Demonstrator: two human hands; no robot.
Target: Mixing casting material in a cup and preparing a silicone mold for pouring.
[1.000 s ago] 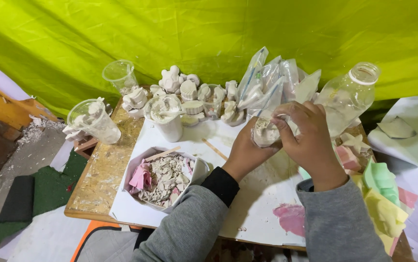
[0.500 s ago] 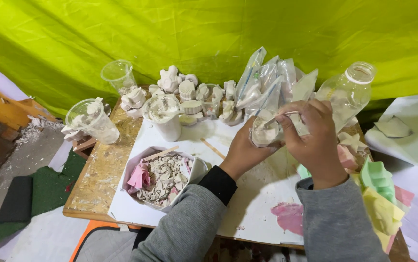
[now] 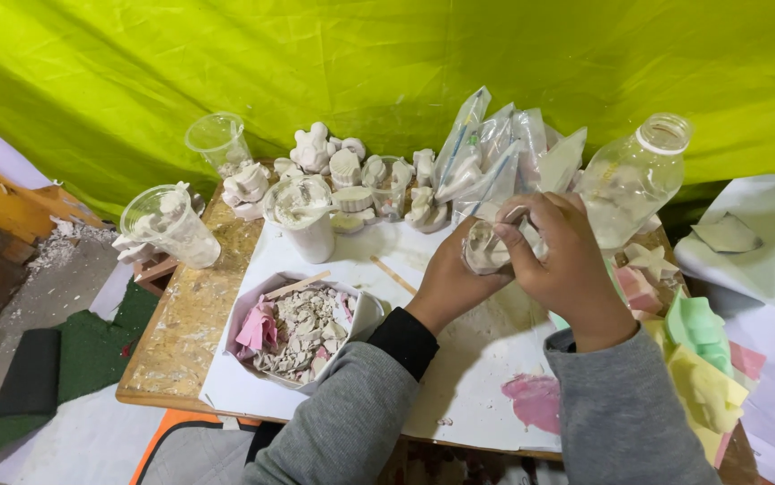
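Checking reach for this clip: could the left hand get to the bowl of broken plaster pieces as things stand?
Probably yes. The bowl sits just beside the left forearm with nothing between them, but the left hand and the right hand are both wrapped around a small mould, so it would have to let go first.

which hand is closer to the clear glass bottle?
Right. The right hand sits just beside the clear glass bottle, its knuckles nearly at the bottle's side. The left hand is farther off, on the other side of the right hand.
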